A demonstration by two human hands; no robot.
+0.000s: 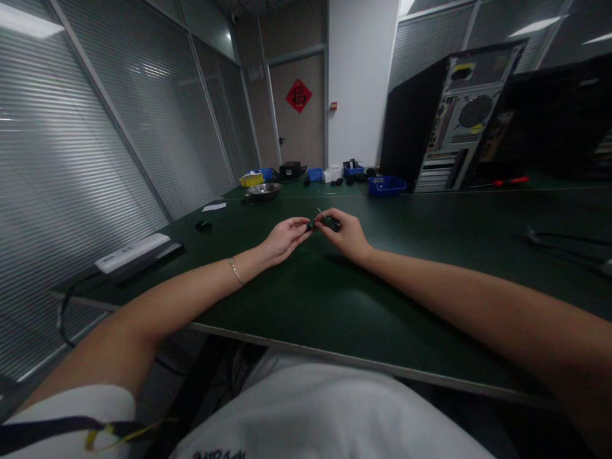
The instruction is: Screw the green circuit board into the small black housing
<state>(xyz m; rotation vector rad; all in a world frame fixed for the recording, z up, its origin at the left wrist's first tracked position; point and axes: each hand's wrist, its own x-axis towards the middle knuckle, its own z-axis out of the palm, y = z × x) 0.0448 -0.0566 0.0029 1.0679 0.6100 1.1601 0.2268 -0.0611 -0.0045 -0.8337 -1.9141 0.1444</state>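
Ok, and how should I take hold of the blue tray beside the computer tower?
I'd grip the blue tray by its raised near wall, coming from your side with the right hand, once that sets down its tool. That wall faces you, while the computer tower looks close on the right.

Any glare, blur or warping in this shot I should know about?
In the head view, dim light overall, with a bright white rectangular light glaring top left; also head view, the tall black metal computer case looks slanted, likely lens distortion; again head view, the small dark piece by the bare left hand is too soft to identify.
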